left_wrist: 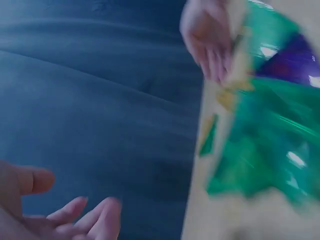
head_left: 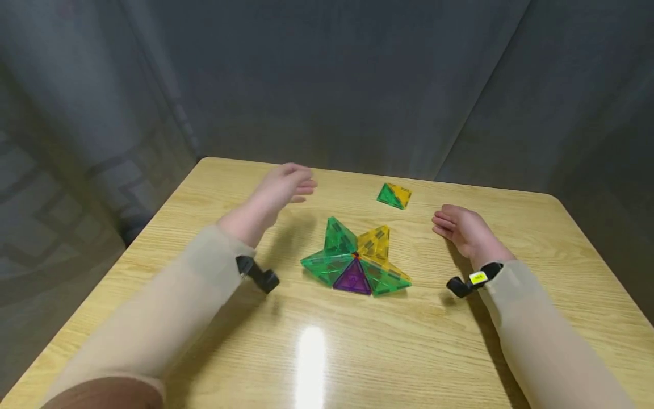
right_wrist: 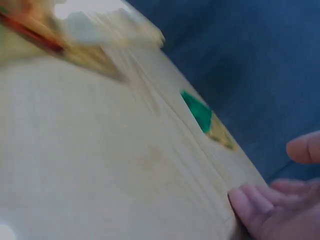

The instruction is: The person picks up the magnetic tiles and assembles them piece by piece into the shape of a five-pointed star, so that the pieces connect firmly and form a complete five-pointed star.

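Note:
On the wooden table sits a star-like build of translucent tiles, with green tiles (head_left: pixel 339 237), yellow tiles (head_left: pixel 375 243) and a purple triangle tile (head_left: pixel 353 278) facing the front. My left hand (head_left: pixel 281 190) hovers to the left of the build, fingers relaxed and holding nothing. To its right, my right hand (head_left: pixel 462 230) is held above the table with loosely bent fingers and nothing in them. Behind the build lies a small flat piece, a green triangle tile (head_left: pixel 390 196) beside a yellow triangle tile (head_left: pixel 401 195). Both wrist views are blurred.
The light wooden table (head_left: pixel 230 341) has rounded back corners. Grey-blue curtains (head_left: pixel 327 85) hang right behind its far edge and along both sides. Each wrist wears a black strap camera, such as the left wrist camera (head_left: pixel 260 275).

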`<state>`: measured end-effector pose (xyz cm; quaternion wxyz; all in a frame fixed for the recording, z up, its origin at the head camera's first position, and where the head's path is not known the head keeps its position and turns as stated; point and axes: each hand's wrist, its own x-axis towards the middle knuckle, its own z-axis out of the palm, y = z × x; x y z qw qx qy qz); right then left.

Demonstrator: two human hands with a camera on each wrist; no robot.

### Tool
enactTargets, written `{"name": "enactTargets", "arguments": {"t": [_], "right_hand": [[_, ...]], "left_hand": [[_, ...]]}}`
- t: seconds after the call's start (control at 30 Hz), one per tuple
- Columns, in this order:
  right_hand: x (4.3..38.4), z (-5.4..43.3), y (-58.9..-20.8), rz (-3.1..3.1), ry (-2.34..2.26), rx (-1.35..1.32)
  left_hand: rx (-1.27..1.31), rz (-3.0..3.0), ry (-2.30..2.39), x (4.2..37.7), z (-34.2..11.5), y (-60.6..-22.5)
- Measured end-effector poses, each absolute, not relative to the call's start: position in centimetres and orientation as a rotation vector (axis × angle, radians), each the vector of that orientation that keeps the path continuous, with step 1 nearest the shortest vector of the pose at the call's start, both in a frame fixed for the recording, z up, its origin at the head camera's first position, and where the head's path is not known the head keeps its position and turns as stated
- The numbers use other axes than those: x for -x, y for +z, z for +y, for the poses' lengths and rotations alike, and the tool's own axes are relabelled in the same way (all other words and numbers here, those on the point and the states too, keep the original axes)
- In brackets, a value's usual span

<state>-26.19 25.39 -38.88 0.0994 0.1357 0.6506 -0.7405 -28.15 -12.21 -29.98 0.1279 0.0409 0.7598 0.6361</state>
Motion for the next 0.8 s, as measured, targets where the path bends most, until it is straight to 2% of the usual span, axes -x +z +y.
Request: {"name": "enactTargets", "arguments": {"t": [0.13, 0.4, 0.57, 0.8], "right_hand": [[29.3, 25.1, -38.7, 1.957, -2.137, -0.394], [32.8, 24.2, -38.5, 2.094, -1.925, -0.29], [33.3, 23.6, -38.4, 2.126, -1.897, -0.354], [33.3, 22.7, -38.8, 2.136, -1.918, -0.327]], "left_hand": [[-0.137, 1.986, 1.798, 31.4, -7.0, -28.8], [-0.039, 1.904, 1.635, 34.6, 0.7, -31.6], [-0.01, 1.933, 1.561, 35.2, 2.9, -33.1], [0.055, 2.045, 1.421, 35.2, 3.3, -34.4]]}}
